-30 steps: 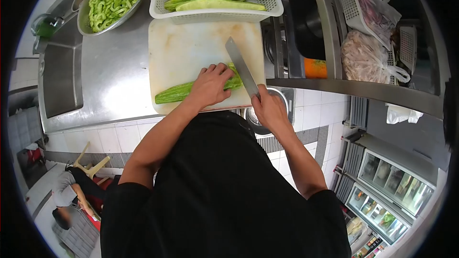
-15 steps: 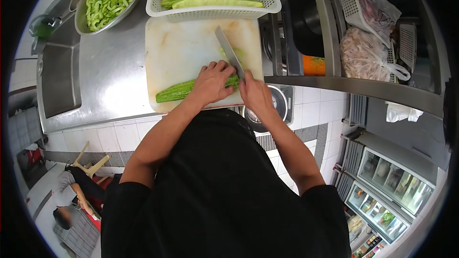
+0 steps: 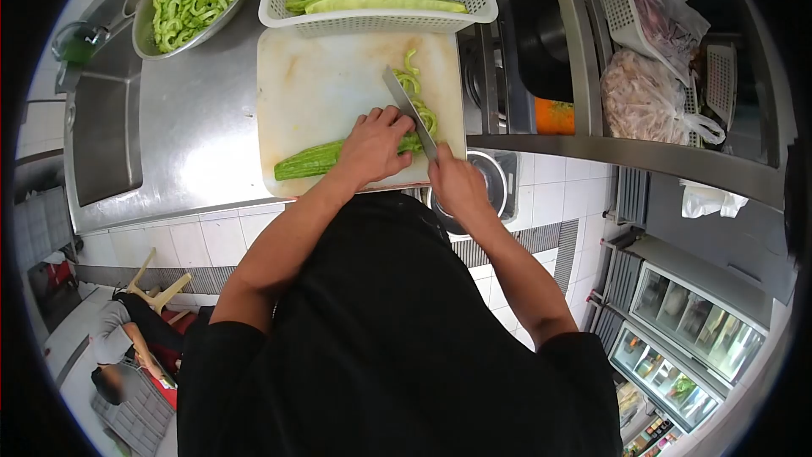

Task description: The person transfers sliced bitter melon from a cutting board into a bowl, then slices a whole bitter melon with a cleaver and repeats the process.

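A halved bitter melon (image 3: 309,161) lies across the lower part of the white cutting board (image 3: 313,76). My left hand (image 3: 378,144) presses on it with bent fingers, gripping it close to the cut end. In my right hand (image 3: 458,178) is the handle of a kitchen knife (image 3: 409,110), its blade slanting up and left beside my left fingertips. Thin green bitter melon slices (image 3: 412,85) lie in a curved line along the blade's right side. My left fingers partly hide the melon's cut end.
Behind the board stands a white plastic basket (image 3: 381,25) of halved bitter melons. A metal bowl (image 3: 165,52) of slices is at upper left, above a sink (image 3: 106,144). Shelving with bagged food (image 3: 643,97) is at right. Another person (image 3: 118,338) sits at lower left.
The knife has moved slightly down and right with my right hand. More slices now show to the right of the blade. My left hand has stayed nearly in place on the bitter melon.
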The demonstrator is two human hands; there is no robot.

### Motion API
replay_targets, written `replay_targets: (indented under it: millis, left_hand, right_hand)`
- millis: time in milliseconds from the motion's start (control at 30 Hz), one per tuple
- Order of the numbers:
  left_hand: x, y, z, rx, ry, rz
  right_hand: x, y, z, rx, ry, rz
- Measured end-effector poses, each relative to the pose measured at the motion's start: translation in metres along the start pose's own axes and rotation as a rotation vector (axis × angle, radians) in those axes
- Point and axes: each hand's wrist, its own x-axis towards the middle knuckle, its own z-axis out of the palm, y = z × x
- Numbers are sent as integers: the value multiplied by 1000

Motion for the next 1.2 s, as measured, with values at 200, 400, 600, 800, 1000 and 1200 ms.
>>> replay_targets:
  millis: [200,400,600,800,1000,1200]
  left_hand:
    - [0,-3,2,-1,26,-12]
    - [0,-3,-1,-3,17,-5]
    - [-1,-2,2,-14,1,-4]
    - [1,-3,0,-34,14,-10]
    - [0,-3,-1,-49,8,-14]
    - [-1,-7,3,-32,32,2]
  right_hand:
    - [19,-8,-26,43,119,-92]
    - [-49,-7,-46,19,-107,36]
    - [26,-7,4,93,93,-58]
    - [-30,-9,-52,72,-61,-50]
    - [-12,3,4,59,35,-24]
    - [34,-15,-8,100,136,-73]
